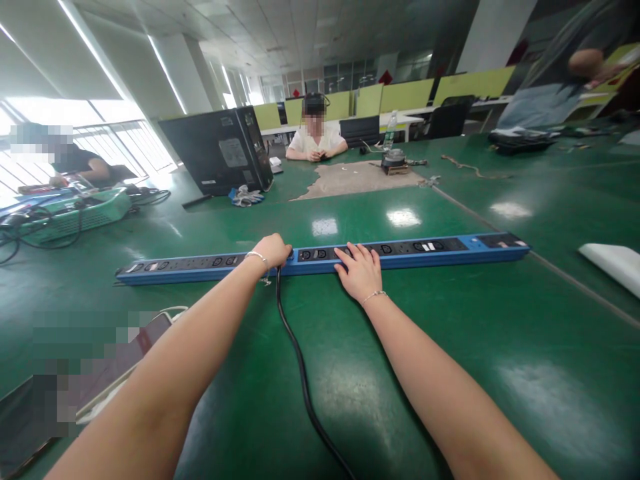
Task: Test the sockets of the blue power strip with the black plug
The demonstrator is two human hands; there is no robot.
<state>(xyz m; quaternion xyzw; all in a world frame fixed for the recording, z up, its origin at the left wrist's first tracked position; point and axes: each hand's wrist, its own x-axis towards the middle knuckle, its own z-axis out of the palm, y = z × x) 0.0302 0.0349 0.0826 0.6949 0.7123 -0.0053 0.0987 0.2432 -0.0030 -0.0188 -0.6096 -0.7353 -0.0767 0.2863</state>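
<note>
A long blue power strip [430, 261] with black sockets lies across the green table in front of me. My left hand [273, 252] is closed at the strip's middle around the end of a black power cord [299, 357]. The fingers hide that end, so I cannot tell whether its plug sits in a socket. From the fist the cord runs down over the table toward me. My right hand [361, 272] rests on the strip just right of centre, fingers spread over its top and edge, gripping nothing.
A black computer tower [215, 150] and gloves [246, 196] are at the back left, near a green basket [80, 217] of cables. A tablet-like device [125, 360] lies near left; a white object [613, 267] at right. A person [316, 140] sits opposite; others are at the sides.
</note>
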